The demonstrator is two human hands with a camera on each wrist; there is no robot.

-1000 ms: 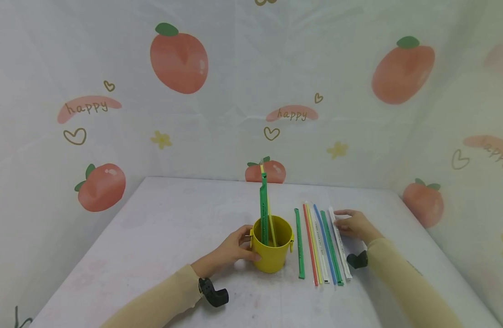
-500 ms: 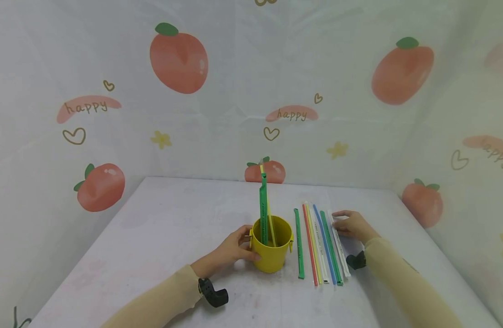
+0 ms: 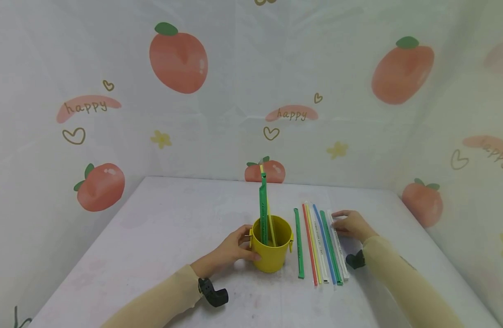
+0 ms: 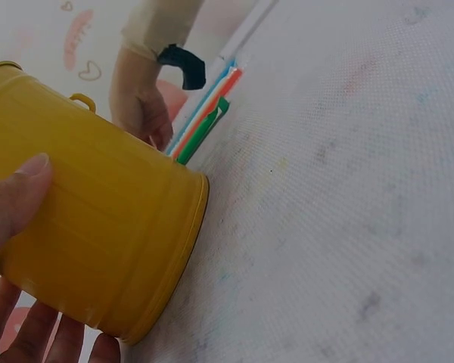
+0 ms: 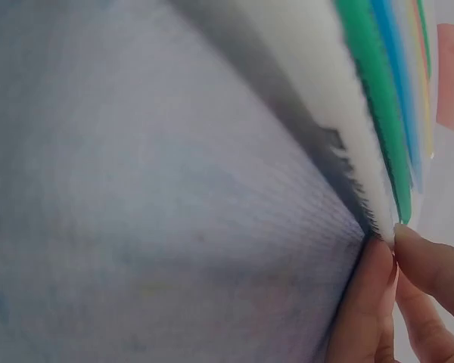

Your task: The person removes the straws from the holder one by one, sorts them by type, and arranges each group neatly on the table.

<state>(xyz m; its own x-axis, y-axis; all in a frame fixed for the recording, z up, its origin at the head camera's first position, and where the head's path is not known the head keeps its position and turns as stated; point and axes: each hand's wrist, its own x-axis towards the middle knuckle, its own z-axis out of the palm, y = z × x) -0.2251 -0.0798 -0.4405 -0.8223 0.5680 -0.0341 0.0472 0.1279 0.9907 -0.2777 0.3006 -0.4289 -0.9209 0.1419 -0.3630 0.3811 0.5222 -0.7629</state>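
Observation:
My left hand (image 3: 233, 248) grips the side of a small yellow metal bucket (image 3: 272, 260), its thumb across the front wall and its fingers round the far side. Inside the bucket stand green-wrapped straw (image 3: 263, 209) and a thin yellow straw (image 3: 271, 225), tilted slightly. To the right, my right hand (image 3: 353, 226) pinches the far end of a white-wrapped straw (image 3: 339, 255) that lies on the table. In the right wrist view thumb and finger close on the tip of the white straw (image 5: 348, 136), beside a green straw (image 5: 378, 98).
Left of the white straw lie a blue straw (image 3: 326, 246), a white one (image 3: 319, 246), a yellow one (image 3: 314, 241) and a red one (image 3: 310, 246), roughly parallel. A separate green-wrapped straw (image 3: 299, 243) lies nearest the bucket. A fruit-printed cloth (image 3: 218, 114) hangs behind the white table (image 3: 186, 205).
My right hand has shifted slightly left, bringing the white straw closer against the green one. The left hand and the bucket have stayed in place.

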